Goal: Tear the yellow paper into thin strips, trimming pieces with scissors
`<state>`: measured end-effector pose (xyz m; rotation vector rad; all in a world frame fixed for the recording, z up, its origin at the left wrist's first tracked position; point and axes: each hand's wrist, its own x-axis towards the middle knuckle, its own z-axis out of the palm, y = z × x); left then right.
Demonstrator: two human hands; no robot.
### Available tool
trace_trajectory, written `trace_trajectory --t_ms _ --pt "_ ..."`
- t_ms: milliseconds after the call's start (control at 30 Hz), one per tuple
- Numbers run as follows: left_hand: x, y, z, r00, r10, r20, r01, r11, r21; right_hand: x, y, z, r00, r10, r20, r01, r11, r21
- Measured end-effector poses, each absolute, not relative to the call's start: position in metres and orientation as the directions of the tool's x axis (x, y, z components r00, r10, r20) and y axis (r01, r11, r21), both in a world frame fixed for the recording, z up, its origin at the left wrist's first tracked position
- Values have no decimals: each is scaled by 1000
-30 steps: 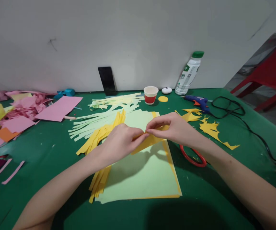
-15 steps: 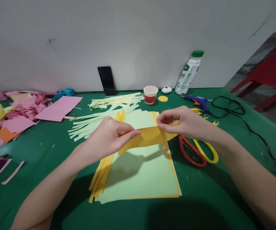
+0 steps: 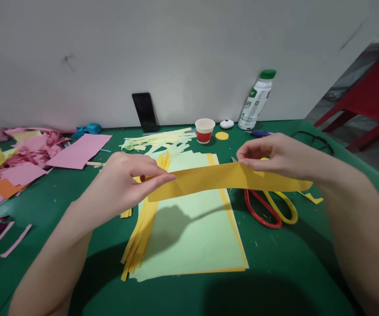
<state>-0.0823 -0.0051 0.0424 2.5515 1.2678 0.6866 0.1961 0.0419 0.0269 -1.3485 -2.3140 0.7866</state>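
My left hand (image 3: 126, 177) pinches one end of a yellow paper strip (image 3: 222, 177) between thumb and fingers; my right hand (image 3: 275, 156) pinches the strip's upper edge farther along, with a short tail running on past it to the right. Both grips are closed on the paper. A second ago the same strip sat bunched between hands that nearly touched; half a second ago it was partly opened; now the hands stand well apart and the strip is drawn out flat and nearly taut, above the tabletop, so I judge the unfolding done and the piece ready for its next handling.

Directly beneath the strip lies a pale green sheet (image 3: 192, 232) stacked on a yellow one, near the middle of the front edge of the green tabletop (image 3: 61, 206). A bundle of yellow strips (image 3: 140, 241) lies along the sheet's left side. Scissors (image 3: 268, 210) with red and yellow handles lie just right of the sheet, under my right wrist. Toward the far edge: cut pale green strips (image 3: 156, 140), a red paper cup (image 3: 204, 130), a plastic bottle (image 3: 255, 103) and a dark phone (image 3: 143, 112) leaning on the wall. Pink paper scraps (image 3: 31, 149) crowd the far left corner.
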Motion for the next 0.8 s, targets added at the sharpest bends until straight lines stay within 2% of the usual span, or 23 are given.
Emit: trace_trajectory --t_ms 200,267,400,567,800 --pt "-81 0 28 508 814 282 804 -565 182 188 36 26 -552 829 88 687 511 -517" --pt "-71 -3 19 506 816 279 813 -559 162 174 29 23 -603 793 86 670 563 -484" --pt "-48 -9 3 627 758 180 729 -652 207 146 14 17 -653 753 77 619 590 -518" --pt "-45 -10 -5 643 743 184 701 -668 249 134 8 14 -644 761 72 582 549 -600" --pt "-51 -14 10 614 774 156 687 -621 377 150 11 18 -670 734 107 578 607 -546"
